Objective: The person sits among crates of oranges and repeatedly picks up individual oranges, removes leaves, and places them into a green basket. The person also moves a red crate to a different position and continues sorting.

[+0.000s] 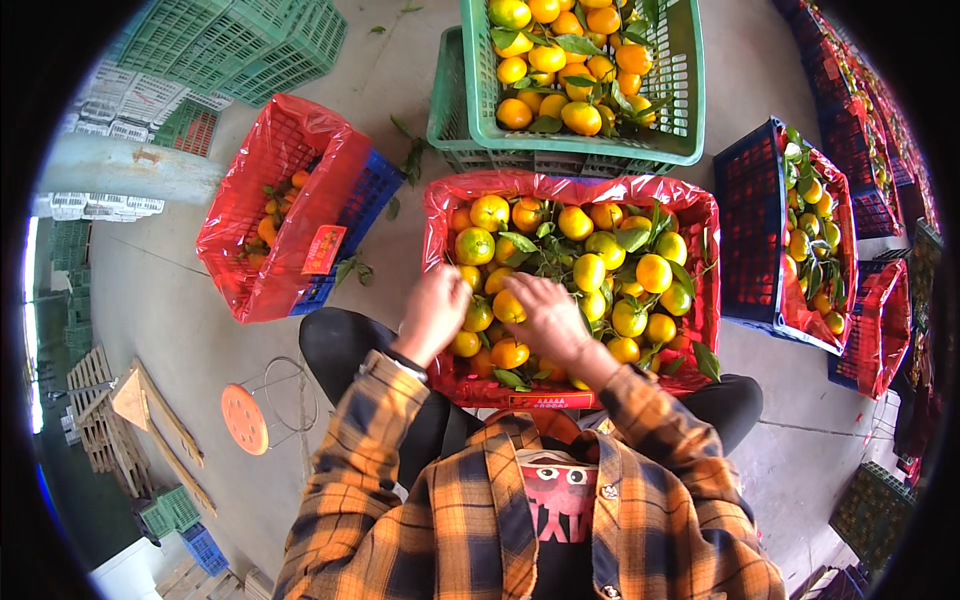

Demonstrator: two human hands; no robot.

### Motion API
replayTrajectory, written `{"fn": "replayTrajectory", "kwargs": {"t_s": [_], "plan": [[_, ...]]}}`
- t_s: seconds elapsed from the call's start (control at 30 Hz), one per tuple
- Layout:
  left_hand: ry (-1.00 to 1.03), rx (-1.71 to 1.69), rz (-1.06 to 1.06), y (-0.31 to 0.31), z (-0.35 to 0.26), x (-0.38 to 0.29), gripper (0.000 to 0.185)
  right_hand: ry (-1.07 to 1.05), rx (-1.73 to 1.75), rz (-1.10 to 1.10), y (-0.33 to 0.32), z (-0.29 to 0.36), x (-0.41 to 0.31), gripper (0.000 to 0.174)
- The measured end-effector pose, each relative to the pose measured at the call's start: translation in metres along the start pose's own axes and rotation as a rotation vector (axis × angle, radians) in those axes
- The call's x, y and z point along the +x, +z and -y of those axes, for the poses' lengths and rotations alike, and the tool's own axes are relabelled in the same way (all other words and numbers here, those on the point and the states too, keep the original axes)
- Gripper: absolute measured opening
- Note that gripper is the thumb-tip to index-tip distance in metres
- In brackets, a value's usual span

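Between my knees stands a crate lined with red plastic film (697,375), filled with yellow-orange and greenish mandarins (589,272) that carry leaves and stems. My left hand (436,309) is over the crate's left part, its fingers curled together; whether anything small is pinched in them is hidden. Nearer the middle, my right hand (553,315) has its thumb and fingers around a mandarin (508,307) at the top of the pile. A red label (551,401) with writing lies on the film at the crate's near edge.
Beyond the crate, a green crate (472,90) of mandarins rests on another. A red-lined blue crate (352,217) with some fruit stands left, a fuller blue crate (750,225) right. An orange-topped stool (245,418) and wooden pallets (105,420) are left; stacked green crates (232,45) stand far left.
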State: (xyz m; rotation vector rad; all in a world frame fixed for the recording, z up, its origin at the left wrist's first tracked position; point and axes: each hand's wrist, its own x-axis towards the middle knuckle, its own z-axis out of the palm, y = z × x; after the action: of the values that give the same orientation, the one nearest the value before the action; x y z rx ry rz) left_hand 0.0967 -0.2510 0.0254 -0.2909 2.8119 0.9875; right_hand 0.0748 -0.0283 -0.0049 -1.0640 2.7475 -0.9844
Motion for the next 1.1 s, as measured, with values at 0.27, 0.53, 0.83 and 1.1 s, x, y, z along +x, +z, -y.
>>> {"fn": "replayTrajectory", "kwargs": {"t_s": [0.27,0.53,0.83,1.1], "plan": [[0.01,0.072,0.038,0.032,-0.011,-0.066,0.081,0.23,-0.12,-0.085,-0.006,-0.005,-0.011,0.068],[0.17,0.443,0.3,0.035,0.035,-0.069,0.023,0.229,-0.288,0.086,0.007,-0.005,0.007,0.06],[0.167,0.449,0.386,0.055,0.011,-0.094,0.02,0.196,-0.145,0.685,0.003,0.031,-0.04,0.049],[0.22,0.622,0.205,0.084,0.009,-0.084,0.013,0.327,0.18,0.19,0.021,-0.026,-0.06,0.038]]}}
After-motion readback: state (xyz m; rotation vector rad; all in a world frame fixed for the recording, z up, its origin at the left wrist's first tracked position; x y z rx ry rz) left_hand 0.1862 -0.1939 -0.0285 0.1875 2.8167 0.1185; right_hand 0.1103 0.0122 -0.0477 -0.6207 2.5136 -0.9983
